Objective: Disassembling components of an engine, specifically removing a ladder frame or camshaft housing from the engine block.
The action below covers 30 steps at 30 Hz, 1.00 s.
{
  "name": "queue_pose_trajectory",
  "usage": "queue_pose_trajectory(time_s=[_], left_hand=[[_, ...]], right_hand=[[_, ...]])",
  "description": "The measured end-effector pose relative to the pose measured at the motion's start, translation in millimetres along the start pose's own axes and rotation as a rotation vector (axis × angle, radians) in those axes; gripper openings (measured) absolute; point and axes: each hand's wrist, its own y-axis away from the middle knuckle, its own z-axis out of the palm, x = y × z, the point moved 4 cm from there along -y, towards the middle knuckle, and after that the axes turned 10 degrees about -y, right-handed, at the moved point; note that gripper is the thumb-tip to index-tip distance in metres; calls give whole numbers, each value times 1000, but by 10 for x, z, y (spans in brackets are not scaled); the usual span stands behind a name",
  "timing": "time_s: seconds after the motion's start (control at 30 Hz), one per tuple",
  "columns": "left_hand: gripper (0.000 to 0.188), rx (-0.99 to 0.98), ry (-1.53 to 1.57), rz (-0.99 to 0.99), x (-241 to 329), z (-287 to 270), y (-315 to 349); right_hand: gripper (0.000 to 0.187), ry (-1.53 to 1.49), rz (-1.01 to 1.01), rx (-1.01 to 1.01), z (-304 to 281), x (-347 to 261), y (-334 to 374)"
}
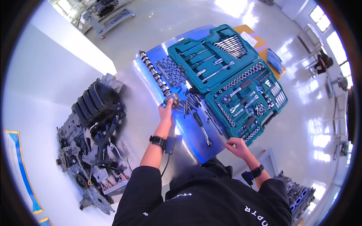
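A camshaft lies along the left part of the metal table, its lobes pointing away from me. My left hand is closed on its thick round near end. Beside that end are several dark bolts in a loose pile. A ratchet wrench with a dark handle lies near the table's front edge. At that edge, by the near corner of the green tool case, my right hand is curled closed. Whatever its fingers hold, if anything, is hidden.
Small metal parts are heaped between camshaft and case. The open case holds sockets, ratchets and wrenches. A large dismantled engine stands at the left. Cardboard with a blue cloth lies behind the case. Another engine block is at lower right.
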Motion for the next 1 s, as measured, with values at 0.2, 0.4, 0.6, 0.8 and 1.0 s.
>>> queue_pose_trajectory(time_s=[0.2, 0.4, 0.6, 0.8, 1.0], left_hand=[[30, -176, 282, -28, -216, -677, 529], [12, -463, 96, -46, -613, -818, 970], [9, -663, -91, 66, -520, -256, 1608], [9, -1095, -200, 214, -462, 1459, 3305], [7, -1421, -344, 238, -938, 2627, 4762]], right_hand=[[10, -5, 140, 238, 53, 77, 827], [15, -140, 259, 395, 206, 337, 1799], [21, -163, 269, 601, 295, 530, 2627], [23, -172, 308, 819, -6, 982, 4052], [25, -273, 378, 1151, -30, 1188, 5510]])
